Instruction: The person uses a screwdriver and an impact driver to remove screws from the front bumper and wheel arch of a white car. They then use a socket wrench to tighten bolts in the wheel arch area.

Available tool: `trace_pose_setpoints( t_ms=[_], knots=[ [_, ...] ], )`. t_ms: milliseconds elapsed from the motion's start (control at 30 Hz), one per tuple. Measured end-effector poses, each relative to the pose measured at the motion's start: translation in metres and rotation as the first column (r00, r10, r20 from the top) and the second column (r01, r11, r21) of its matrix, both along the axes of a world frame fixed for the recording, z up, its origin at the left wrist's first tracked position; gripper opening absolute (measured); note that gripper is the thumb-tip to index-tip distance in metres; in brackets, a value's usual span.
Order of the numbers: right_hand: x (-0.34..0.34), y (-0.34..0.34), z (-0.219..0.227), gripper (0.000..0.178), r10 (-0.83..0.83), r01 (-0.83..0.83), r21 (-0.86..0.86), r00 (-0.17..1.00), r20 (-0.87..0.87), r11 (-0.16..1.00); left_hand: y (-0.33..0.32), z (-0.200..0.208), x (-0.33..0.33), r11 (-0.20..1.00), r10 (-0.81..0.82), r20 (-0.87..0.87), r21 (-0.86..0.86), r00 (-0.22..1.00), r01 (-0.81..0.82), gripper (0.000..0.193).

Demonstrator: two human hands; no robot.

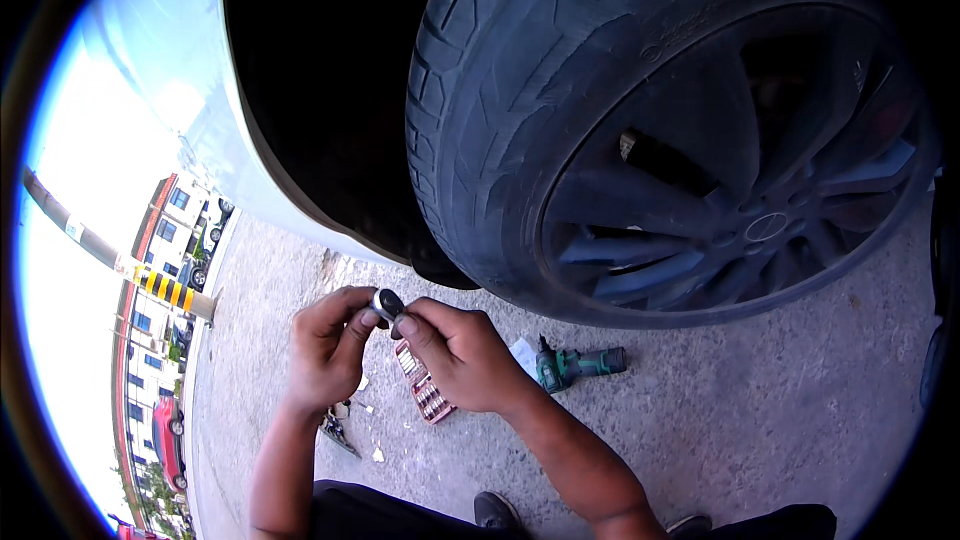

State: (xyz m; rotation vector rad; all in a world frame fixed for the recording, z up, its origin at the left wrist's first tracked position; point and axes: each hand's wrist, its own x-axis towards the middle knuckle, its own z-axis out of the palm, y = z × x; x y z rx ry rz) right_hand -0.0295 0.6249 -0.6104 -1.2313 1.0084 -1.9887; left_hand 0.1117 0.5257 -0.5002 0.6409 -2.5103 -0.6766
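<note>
On the tire (530, 140), up and left of the wheel hub (766, 228), we see faint lettering (681, 37) but can read nothing for certain.

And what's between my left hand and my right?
A small black-and-silver piece, gripped by the fingers of both your left hand and right hand. The head view shows it.

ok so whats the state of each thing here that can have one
left hand: fingers closed, pinching the part
right hand: fingers closed, pinching the same part
small black-and-silver part: held up between both hands
red case: open on the ground, pieces in rows
green power tool: lying down, nobody holding it
car wheel: upright at the wheel arch; bolt tightness unclear
</note>
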Motion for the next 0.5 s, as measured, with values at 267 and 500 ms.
trace_pose_setpoints(
  t_ms=[267, 500],
  knots=[
    [-0.002, -0.002, -0.023, 0.035, -0.114, 0.107, -0.057, 0.982, -0.151, 0.993, 0.002, 0.011, 0.017, 0.947, -0.121, 0.188, 0.318, 0.975, 0.056, 0.010],
    [0.013, 0.001, -0.012, 0.029, -0.025, 0.029, 0.051, 0.997, -0.079, 0.998, 0.003, 0.011, 0.022, 0.998, 0.013, 0.128, -0.064, 0.992, -0.005, 0.008]
  ],
)
